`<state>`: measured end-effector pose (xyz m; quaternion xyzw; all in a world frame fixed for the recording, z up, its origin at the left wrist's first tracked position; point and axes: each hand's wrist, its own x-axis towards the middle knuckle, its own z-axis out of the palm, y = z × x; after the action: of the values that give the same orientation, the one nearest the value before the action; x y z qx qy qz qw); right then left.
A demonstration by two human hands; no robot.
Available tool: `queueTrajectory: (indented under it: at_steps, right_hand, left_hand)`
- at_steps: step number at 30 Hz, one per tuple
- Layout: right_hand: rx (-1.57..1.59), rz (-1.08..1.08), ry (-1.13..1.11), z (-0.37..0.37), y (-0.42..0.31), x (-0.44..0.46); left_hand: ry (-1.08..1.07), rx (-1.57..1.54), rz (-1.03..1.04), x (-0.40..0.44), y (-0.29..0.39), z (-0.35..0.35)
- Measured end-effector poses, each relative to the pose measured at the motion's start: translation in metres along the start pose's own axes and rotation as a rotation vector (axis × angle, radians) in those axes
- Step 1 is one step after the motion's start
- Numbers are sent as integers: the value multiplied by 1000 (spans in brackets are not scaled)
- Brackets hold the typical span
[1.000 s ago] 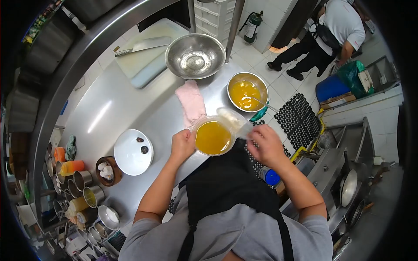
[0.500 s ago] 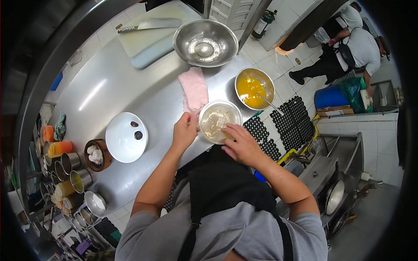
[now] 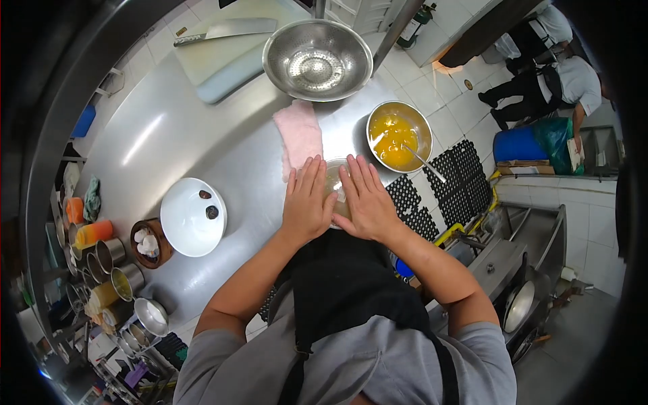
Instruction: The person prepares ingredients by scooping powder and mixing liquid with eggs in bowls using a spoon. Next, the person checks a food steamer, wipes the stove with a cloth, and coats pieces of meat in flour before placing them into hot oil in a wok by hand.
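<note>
My left hand [image 3: 306,202] and my right hand [image 3: 366,204] lie side by side over a small round metal bowl [image 3: 333,177], fingers stretched out and pointing away from me. Only a strip of the bowl shows between them, with something pale inside; the hands hide the rest. I cannot tell whether the palms press on the bowl or hover above it. Just beyond the left fingertips is a folded pink cloth [image 3: 300,135]. To the right of the hands stands a metal bowl of yellow egg-like liquid [image 3: 396,137], a spoon handle [image 3: 428,167] sticking out of it.
A perforated metal colander [image 3: 317,34] stands at the back, beside a cleaver [image 3: 233,28] on a cutting board [image 3: 209,64]. Left on the steel table [image 3: 142,179] are a white bowl [image 3: 179,233] with two dark pieces and a brown steamer basket [image 3: 162,255]. Two people are at the far right.
My left hand has left the bowl's left rim and moved over it. The right hand has straightened its fingers and now lies flat beside it.
</note>
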<state>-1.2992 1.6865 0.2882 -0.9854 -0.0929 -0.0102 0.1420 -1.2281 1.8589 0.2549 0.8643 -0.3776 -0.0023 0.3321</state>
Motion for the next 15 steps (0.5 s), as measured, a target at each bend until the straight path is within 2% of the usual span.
queueTrajectory:
  at_steps: [6,8,10,12,14,15]
  right_hand:
    - [53,-24,48,1,12,5]
    - [63,-12,55,-3,19,10]
    - [61,-72,18,-9,28,13]
    - [111,-89,83,-22,42,14]
    - [160,-23,238,-57,69,16]
    - [186,91,332,-69,89,17]
  left_hand:
    - [-27,-34,-58,7,0,8]
    - [75,-35,-75,11,-1,15]
    - [85,-19,-59,12,0,21]
    - [115,1,-56,20,1,28]
    - [154,9,-76,22,8,33]
    - [158,13,-83,24,12,36]
